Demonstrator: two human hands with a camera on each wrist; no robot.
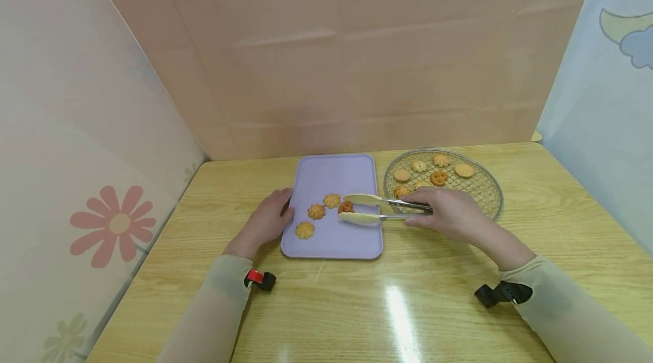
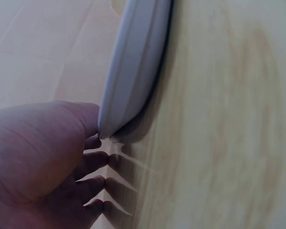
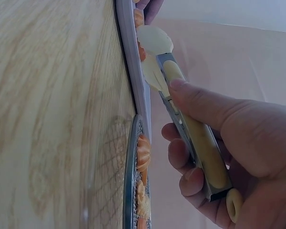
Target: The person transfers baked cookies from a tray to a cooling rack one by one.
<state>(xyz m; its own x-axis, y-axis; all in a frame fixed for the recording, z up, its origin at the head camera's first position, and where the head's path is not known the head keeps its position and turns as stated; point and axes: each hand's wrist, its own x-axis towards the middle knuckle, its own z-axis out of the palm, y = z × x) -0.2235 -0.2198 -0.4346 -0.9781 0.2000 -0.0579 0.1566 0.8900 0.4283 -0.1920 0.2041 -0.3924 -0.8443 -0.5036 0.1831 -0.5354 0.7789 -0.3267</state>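
Observation:
A lilac tray (image 1: 331,173) lies on the table with several cookies on it. Three flower-shaped cookies, one of them a flower-shaped cookie (image 1: 316,211), run in a slanting line. My left hand (image 1: 266,216) holds the tray's left edge; in the left wrist view, the thumb (image 2: 88,118) meets the rim. With my right hand (image 1: 449,210) I grip metal tongs (image 1: 380,200) with cream tips, thumb on one arm and fingers round the other. The tong tips are spread at a brown pretzel-shaped cookie (image 1: 345,207) on the tray; whether both touch it I cannot tell.
A round wire-mesh rack (image 1: 484,195) with a metal rim stands right of the tray, partly under my right hand. It bears several cookies, including a plain round cookie (image 1: 464,170) and a pretzel-shaped cookie (image 1: 439,178). Behind the table (image 1: 326,306) rises a pinkish-tan backdrop (image 1: 357,57).

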